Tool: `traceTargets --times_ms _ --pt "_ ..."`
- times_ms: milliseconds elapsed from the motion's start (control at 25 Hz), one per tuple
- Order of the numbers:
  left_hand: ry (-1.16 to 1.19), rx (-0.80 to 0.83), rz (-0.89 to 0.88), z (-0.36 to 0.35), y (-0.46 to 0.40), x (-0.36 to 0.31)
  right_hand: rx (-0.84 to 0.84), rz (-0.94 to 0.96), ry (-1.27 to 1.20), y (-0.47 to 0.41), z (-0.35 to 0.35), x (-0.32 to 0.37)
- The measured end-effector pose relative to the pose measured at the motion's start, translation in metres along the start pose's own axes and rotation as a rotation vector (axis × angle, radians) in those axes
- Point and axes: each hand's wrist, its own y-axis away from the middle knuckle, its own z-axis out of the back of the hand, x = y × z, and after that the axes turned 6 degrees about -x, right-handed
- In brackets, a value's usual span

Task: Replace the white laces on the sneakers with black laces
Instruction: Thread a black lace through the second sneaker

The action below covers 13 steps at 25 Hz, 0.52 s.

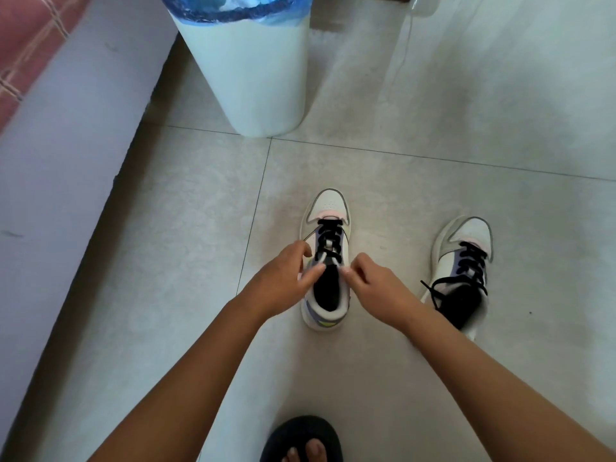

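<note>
- A white low-top sneaker with lilac and pink panels (328, 261) stands upright on the pale grey tiled floor (400, 201), toe pointing away, black lace (329, 235) crossed through its eyelets
- The left hand (286, 278) sits at the left side of this shoe's opening, fingers curled and pinching a thin lace end that runs taut up past the shoe's left edge
- The right hand (373, 285) is at the right side of the opening, thumb and fingers pinched together at the top eyelet (what they grip is too small to make out)
- A second matching sneaker (463, 271) stands well apart to the right, already threaded with black lace, its ends lying loose over the collar
- A white plastic bin with a blue liner (253, 71) stands beyond the shoes
- A foot in a black sandal (303, 441) shows at the bottom edge
</note>
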Motion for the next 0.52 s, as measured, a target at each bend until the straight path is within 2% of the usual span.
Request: traceTargets --times_ms 80,240,360,520 --pt "-0.154 -0.025 -0.040 -0.010 0.003 0.006 -0.026 0.091 0.152 0.006 -0.007 0.002" --pt "-0.439 -0.249 -0.117 -0.031 -0.002 -0.008 -0.207 0.128 0.463 0.001 -0.024 0.016" --pt "-0.380 -0.367 -0.202 -0.037 0.000 0.005 -0.276 0.116 0.452 0.001 -0.028 0.009" --pt "-0.172 -0.406 -0.161 -0.034 0.009 0.018 -0.247 0.140 0.362 -0.001 -0.018 -0.005"
